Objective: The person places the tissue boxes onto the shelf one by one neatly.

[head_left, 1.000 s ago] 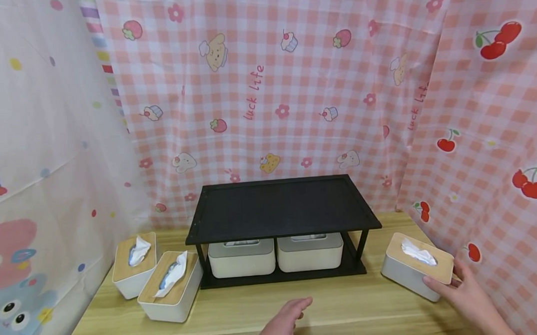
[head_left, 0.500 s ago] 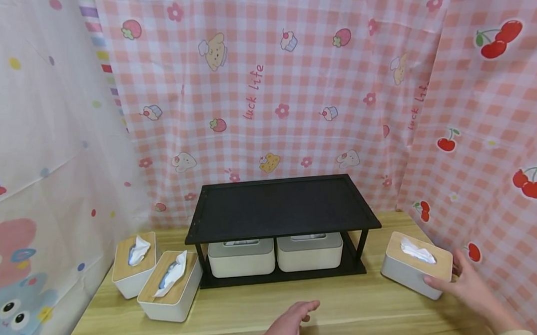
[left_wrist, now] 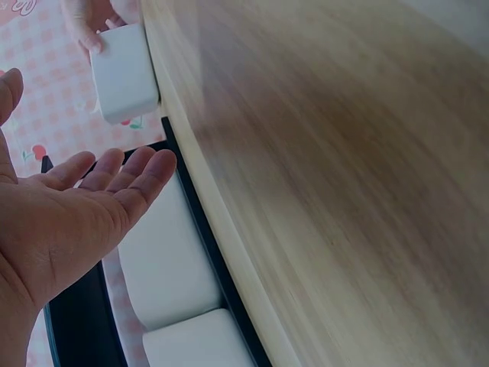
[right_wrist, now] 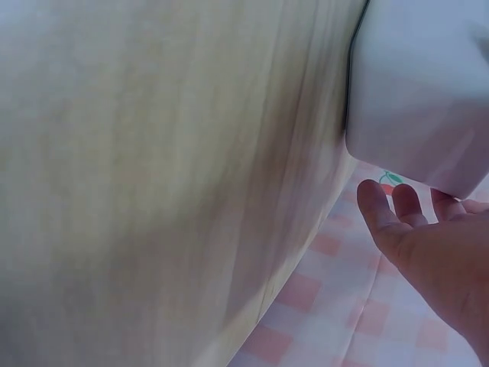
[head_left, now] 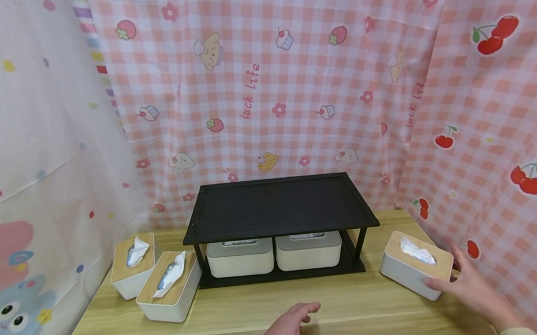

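Observation:
At the right of the head view stands a tissue box (head_left: 410, 271) with a white body, a wooden lid and a tissue poking out. My right hand (head_left: 476, 291) is spread around its near right end, thumb at the front side and fingers by the other side. In the right wrist view the fingers (right_wrist: 409, 205) look relaxed, close to the box's end (right_wrist: 420, 145). Over the front of the table my left hand (head_left: 286, 329) hovers with loosely extended fingers and holds nothing. Two grey-lidded tissue boxes (head_left: 241, 264) sit side by side inside the black rack (head_left: 281, 207).
Left of the rack are two more wooden-lidded tissue boxes (head_left: 171, 304), one slightly behind the other. Patterned cloth (head_left: 249, 138) hangs behind and along both sides of the wooden table (head_left: 239, 313). The rack's flat top overhangs the boxes inside it.
My right hand has loosened and shifted slightly outward from the tissue box's end, which stays in place. My left hand has moved a little to the right, fingers spreading.

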{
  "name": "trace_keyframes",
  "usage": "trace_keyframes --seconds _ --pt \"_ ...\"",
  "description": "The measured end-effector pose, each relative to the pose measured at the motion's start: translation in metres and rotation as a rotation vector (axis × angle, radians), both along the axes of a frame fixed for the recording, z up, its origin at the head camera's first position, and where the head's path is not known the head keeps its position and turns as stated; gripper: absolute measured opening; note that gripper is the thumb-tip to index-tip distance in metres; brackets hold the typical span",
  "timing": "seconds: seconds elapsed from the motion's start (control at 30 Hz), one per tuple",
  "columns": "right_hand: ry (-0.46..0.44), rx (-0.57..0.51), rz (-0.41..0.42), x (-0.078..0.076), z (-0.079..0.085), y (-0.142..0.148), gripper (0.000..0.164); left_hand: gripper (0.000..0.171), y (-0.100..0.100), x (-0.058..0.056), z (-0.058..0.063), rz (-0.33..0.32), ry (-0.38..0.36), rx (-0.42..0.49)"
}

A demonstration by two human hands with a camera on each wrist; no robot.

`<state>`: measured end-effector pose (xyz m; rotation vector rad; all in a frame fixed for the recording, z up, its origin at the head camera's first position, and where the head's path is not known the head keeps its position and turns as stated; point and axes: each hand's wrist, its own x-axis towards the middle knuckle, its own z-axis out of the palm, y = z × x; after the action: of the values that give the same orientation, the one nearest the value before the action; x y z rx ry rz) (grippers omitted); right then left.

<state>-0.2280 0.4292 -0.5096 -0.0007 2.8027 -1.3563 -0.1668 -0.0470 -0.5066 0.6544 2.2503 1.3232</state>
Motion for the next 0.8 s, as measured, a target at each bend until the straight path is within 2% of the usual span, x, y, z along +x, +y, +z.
trace_keyframes --seconds 0.37,0.6,0.8 --pt "-0.014 0.113 0.006 0.017 -0.001 0.006 0.125 0.067 0.001 0.0 -0.001 0.007 0.012 -0.017" --pt "0.04 0.088 0.08 0.026 -0.003 0.003 0.119 0.068 0.0 0.001 -0.001 0.008 0.011 -0.012" --pt "0.006 0.016 0.14 0.026 -0.004 -0.007 0.116 0.068 0.0 0.001 0.0 0.013 0.005 -0.009"
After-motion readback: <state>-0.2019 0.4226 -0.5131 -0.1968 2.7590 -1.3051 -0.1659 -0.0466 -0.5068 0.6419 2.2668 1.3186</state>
